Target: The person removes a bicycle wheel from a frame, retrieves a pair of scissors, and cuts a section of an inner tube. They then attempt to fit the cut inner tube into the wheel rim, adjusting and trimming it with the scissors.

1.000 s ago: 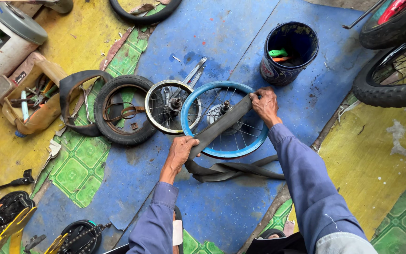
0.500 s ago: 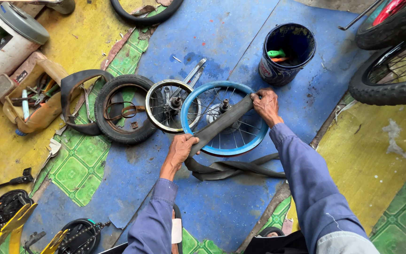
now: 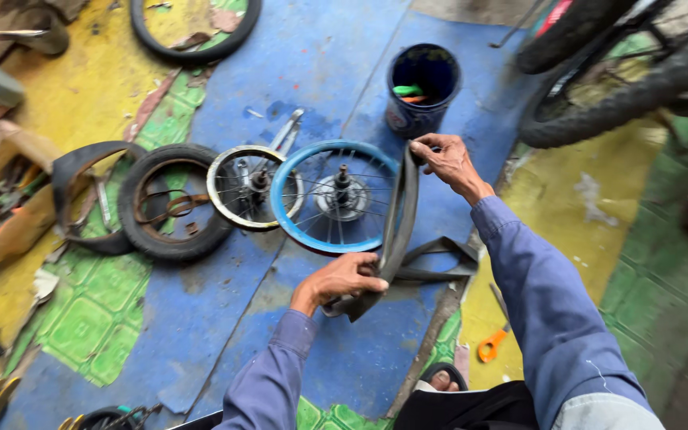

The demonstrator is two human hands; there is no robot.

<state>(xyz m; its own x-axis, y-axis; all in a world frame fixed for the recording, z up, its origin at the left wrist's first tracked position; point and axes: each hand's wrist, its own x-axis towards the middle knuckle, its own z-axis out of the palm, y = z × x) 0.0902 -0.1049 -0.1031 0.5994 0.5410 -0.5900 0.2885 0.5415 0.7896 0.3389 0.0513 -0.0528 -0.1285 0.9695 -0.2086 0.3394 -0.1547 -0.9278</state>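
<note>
Between both hands' fingers (image 3: pixel 431 147): inner tube (image 3: pixel 401 215)

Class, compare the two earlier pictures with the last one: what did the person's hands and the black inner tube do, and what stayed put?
The inner tube, earlier lying slantwise across the blue wheel, has swung to the wheel's right edge and now runs nearly straight between the hands. The right hand still pinches its far end; the left hand still grips its near end. The small wheel, tyre and bucket stayed put.

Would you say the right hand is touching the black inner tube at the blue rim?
Touching. The head view shows the right hand pinching the top of the black inner tube beside the blue rim, with the fingers closed on the rubber.
</note>
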